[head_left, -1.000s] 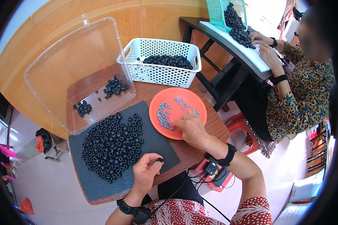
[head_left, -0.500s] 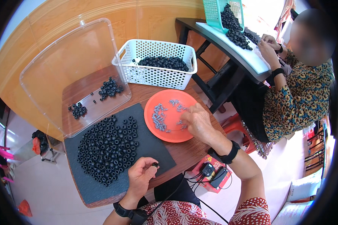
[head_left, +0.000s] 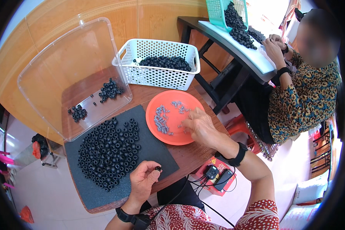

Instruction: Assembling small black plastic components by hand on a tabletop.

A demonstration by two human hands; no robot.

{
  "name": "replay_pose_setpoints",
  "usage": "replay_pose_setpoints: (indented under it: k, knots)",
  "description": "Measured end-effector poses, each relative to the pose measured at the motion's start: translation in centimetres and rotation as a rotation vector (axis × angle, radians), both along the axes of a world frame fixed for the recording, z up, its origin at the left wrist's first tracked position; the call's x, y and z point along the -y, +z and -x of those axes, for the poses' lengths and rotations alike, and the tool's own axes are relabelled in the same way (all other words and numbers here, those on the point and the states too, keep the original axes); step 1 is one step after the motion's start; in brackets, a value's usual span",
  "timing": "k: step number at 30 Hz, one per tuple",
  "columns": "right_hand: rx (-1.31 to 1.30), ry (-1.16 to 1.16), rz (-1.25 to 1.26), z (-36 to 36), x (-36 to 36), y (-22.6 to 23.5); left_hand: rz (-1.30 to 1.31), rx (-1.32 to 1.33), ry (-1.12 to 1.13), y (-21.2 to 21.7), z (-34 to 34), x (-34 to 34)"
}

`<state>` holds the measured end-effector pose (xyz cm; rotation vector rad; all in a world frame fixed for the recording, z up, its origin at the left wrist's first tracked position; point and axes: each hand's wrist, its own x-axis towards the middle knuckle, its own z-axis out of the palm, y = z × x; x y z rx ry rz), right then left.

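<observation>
Worktop (head_left: 188,153) looks wood, smooth, faint sheen. Mat (head_left: 163,163) at near left corner: matt, slightly rough. Rings (head_left: 109,157) on it: smooth, low sheen, rubber or plastic unclear. Plate (head_left: 174,139) by right edge: smooth plastic. Bits (head_left: 161,124): metallic look. Basket (head_left: 161,79), far edge: plastic. Box (head_left: 44,76), far left: clear glossy plastic.

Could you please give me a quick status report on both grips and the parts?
Left grip pinching one black piece. Right grip at the orange plate, beside small silvery pieces; its hold unclear. Nothing visibly in the way.
</observation>
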<state>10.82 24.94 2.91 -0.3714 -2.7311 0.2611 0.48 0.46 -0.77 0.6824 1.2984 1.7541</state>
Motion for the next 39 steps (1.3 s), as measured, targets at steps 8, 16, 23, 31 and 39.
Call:
replay_pose_setpoints:
  k: [8,16,23,31,39]
  knots:
    - [0.095,0.041,-0.18,0.8,0.6,-1.0,-0.003,-0.03,0.003,-0.2,-0.2,0.1]
    - [0.05,0.126,-0.313,0.6,1.3,-0.9,0.005,-0.026,-0.008,-0.1,-0.3,0.4]
    - [-0.026,0.062,-0.063,0.3,1.1,-0.6,0.005,0.021,0.042,0.3,-0.4,-0.4]
    - [-0.328,-0.12,0.79,-0.6,4.8,0.6,0.015,0.154,0.031,1.0,-0.1,-0.9]
    - [-0.512,-0.028,1.036,-0.9,12.4,0.1,-0.024,0.268,0.008,2.4,-1.0,-0.9]
